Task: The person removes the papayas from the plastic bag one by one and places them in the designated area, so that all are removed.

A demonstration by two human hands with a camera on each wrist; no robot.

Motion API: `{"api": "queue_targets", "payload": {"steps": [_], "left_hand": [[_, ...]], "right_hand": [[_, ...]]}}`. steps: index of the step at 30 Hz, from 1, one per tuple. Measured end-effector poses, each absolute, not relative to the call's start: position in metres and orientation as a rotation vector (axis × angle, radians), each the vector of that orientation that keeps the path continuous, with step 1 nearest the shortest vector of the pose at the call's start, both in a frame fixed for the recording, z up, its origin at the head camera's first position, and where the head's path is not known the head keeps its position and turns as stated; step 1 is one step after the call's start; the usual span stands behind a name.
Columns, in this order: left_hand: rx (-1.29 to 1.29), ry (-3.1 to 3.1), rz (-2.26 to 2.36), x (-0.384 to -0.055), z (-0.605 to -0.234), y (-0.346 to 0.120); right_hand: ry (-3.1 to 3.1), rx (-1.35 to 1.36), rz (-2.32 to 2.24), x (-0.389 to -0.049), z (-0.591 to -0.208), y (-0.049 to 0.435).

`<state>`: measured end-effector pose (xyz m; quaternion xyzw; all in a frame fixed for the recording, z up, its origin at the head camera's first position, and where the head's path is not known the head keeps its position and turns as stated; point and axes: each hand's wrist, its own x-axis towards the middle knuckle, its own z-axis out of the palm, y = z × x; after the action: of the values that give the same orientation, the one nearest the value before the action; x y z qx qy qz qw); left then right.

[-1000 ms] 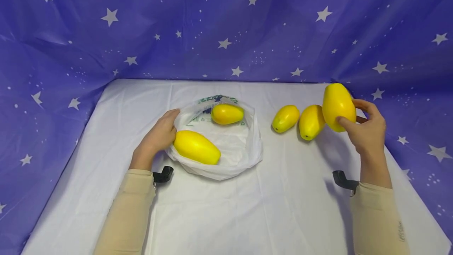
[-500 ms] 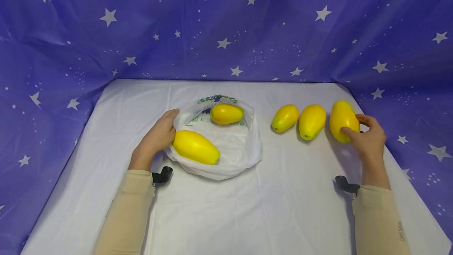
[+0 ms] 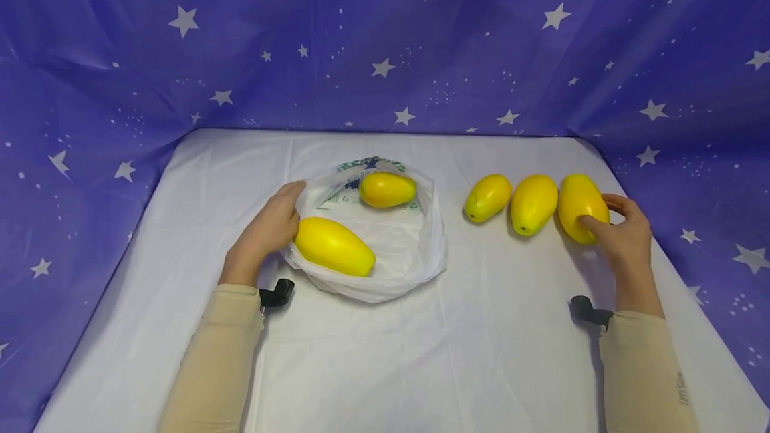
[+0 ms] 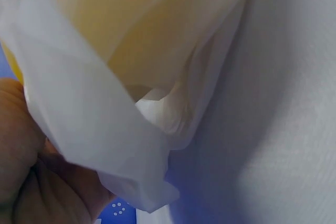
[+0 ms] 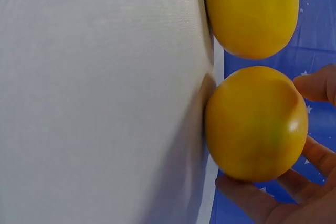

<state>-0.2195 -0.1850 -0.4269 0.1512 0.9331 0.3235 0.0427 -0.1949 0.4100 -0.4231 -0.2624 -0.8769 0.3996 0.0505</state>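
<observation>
My left hand (image 3: 269,224) grips the left rim of a white plastic bag (image 3: 430,246), which lies with its mouth spread wide. In the left wrist view the bag's thin film (image 4: 94,129) hangs from the fingers. Inside the bag are two yellow fruits that look like papayas, a larger one (image 3: 334,246) by the hand and a smaller one (image 3: 388,190) at the back. On the right, my right hand (image 3: 625,236) holds a third papaya (image 3: 582,209) between thumb and fingers. In the right wrist view this papaya (image 5: 257,124) sits right at the white cloth.
Two more papayas, one in the middle (image 3: 534,204) and one at the left (image 3: 488,198), lie in a row beside the held one. A white cloth (image 3: 421,366) covers the table. Behind it hangs a purple curtain (image 3: 385,32) with stars.
My right hand has lowered its papaya from above the table to the right end of the row. The left hand still grips the bag in the same place.
</observation>
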Motion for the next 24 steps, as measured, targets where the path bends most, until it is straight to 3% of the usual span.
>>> {"api": "queue_targets", "payload": {"steps": [17,24], "left_hand": [[0.462,2.838,1.014,-0.219,-0.425,-0.184],[0.463,2.835,1.017,-0.218,-0.425,-0.184]], "right_hand": [[-2.680,-0.676,1.183,-0.188,-0.405,0.398],[-2.541,-0.413,1.205,-0.188,-0.385,0.370]]}}
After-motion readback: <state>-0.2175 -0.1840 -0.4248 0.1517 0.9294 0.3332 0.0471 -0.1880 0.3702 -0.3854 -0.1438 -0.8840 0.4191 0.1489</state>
